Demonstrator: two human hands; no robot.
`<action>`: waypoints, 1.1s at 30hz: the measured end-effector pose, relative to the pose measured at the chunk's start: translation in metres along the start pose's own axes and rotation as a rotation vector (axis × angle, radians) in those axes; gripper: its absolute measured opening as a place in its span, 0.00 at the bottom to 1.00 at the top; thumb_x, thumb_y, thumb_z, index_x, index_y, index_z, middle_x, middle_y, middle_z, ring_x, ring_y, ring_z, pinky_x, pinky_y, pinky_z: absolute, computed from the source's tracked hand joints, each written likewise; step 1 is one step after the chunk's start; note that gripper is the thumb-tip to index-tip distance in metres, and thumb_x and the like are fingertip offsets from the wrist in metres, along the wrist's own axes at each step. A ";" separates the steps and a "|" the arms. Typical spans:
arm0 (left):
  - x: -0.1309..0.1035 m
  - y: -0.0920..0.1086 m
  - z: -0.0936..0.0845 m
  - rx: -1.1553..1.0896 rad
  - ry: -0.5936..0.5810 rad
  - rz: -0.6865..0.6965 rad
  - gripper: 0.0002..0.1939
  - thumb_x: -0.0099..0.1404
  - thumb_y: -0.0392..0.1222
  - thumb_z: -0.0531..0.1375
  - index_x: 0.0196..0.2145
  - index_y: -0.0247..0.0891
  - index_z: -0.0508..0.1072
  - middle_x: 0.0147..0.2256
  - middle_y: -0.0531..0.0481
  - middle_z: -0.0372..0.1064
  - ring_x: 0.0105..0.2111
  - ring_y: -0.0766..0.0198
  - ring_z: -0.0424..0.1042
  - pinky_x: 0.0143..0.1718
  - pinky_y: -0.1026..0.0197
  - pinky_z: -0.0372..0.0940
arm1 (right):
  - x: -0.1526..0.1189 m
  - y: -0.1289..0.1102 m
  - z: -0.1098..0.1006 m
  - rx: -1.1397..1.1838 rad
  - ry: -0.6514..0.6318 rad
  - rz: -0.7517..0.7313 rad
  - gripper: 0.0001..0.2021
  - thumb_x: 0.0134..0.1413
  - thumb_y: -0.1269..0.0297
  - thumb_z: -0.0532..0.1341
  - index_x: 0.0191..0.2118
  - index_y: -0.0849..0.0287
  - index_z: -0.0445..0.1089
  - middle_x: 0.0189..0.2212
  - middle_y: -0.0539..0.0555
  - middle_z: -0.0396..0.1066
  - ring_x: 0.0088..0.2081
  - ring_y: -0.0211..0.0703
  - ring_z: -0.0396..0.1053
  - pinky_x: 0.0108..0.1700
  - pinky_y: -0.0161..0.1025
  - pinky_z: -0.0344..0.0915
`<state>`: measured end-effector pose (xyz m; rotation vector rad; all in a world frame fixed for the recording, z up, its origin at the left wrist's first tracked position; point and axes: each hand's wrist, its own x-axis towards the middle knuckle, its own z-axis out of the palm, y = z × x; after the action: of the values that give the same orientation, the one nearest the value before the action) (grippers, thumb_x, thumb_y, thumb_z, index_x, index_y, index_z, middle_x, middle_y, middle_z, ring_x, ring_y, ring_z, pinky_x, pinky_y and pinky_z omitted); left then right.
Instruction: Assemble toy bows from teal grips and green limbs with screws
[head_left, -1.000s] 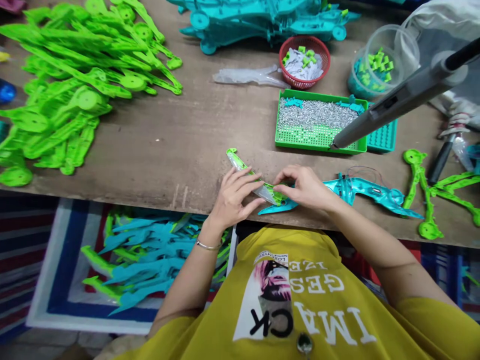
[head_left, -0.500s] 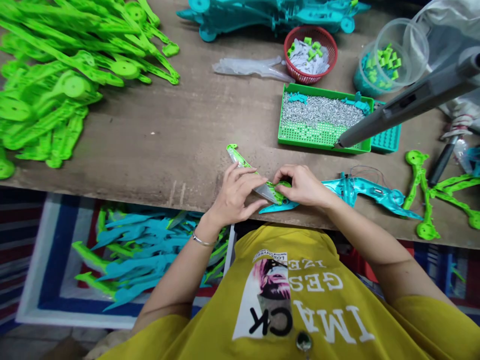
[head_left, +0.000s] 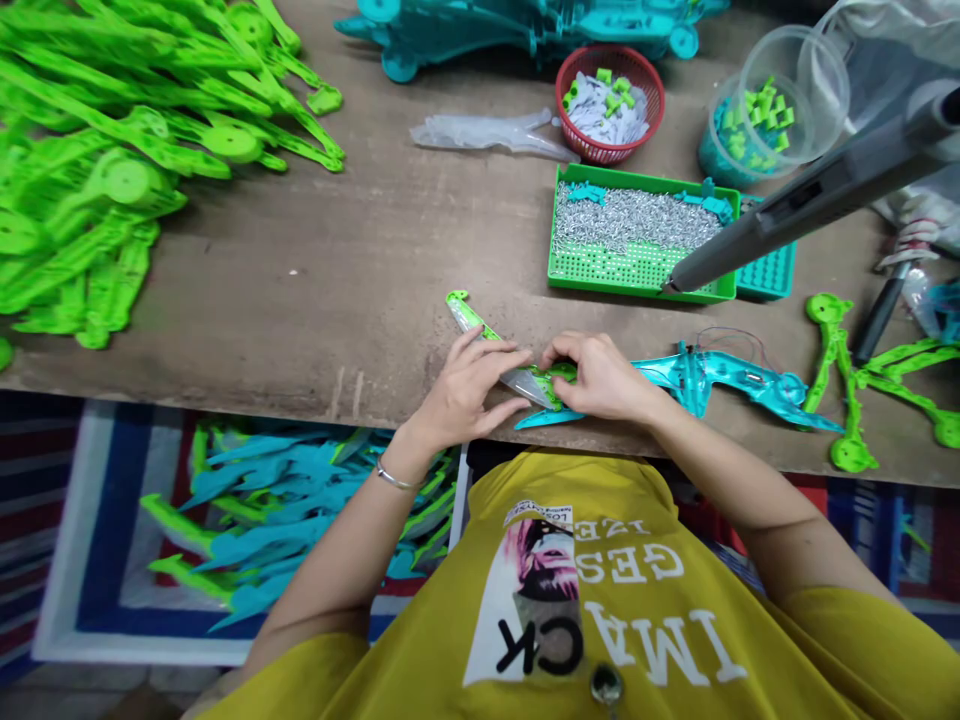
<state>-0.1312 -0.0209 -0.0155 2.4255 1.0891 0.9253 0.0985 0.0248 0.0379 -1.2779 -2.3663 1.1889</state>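
A slim green plastic arm [head_left: 490, 333] with a clear plastic strip [head_left: 527, 385] along it lies slanted at the table's front edge. My left hand [head_left: 466, 388] is laid across it, fingers stretched over the strip and thumb on the near side. At its round lower end, my right hand [head_left: 604, 378] has thumb and forefinger closed on the green part; whether anything small is between them is hidden. Under that end, the tip of a blue plastic piece [head_left: 550, 420] sticks out. Beyond my right hand lies a blue plastic part [head_left: 739, 378] with thin wires.
A green tray [head_left: 600, 270] of small metal screws stands ahead, with a grey electric screwdriver [head_left: 787, 210] hanging over it. Behind are a red basket [head_left: 611, 152] and clear tubs [head_left: 795, 110]. Green parts [head_left: 112, 180] are heaped left; a crate [head_left: 67, 580] of parts sits below.
The whole view has shifted slightly. My right fingertips have closed in over the round green end and cover more of it. My left hand keeps nearly the same place.
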 end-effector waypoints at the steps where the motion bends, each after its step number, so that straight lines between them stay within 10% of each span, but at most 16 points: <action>1: 0.000 0.000 0.000 0.003 0.003 0.002 0.29 0.69 0.48 0.65 0.64 0.43 0.64 0.52 0.44 0.77 0.55 0.52 0.75 0.66 0.37 0.60 | 0.000 0.000 0.001 -0.015 0.010 -0.002 0.13 0.48 0.76 0.60 0.40 0.62 0.76 0.39 0.57 0.80 0.42 0.46 0.75 0.48 0.40 0.65; 20: 0.000 -0.001 0.001 -0.017 0.032 -0.010 0.37 0.67 0.48 0.67 0.69 0.43 0.58 0.52 0.44 0.77 0.53 0.52 0.75 0.65 0.37 0.61 | -0.002 0.001 0.017 -0.114 0.113 0.051 0.10 0.49 0.74 0.59 0.37 0.62 0.74 0.36 0.58 0.78 0.40 0.48 0.72 0.44 0.42 0.62; 33: 0.001 -0.001 -0.002 -0.048 0.037 -0.018 0.42 0.67 0.44 0.67 0.71 0.43 0.52 0.51 0.44 0.78 0.54 0.52 0.76 0.65 0.37 0.62 | -0.018 0.016 0.027 -0.352 0.169 -0.211 0.11 0.63 0.71 0.58 0.41 0.58 0.80 0.39 0.56 0.79 0.38 0.45 0.69 0.42 0.43 0.59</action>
<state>-0.1329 -0.0196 -0.0139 2.3653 1.0867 0.9824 0.1052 0.0008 0.0119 -1.1300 -2.5782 0.5977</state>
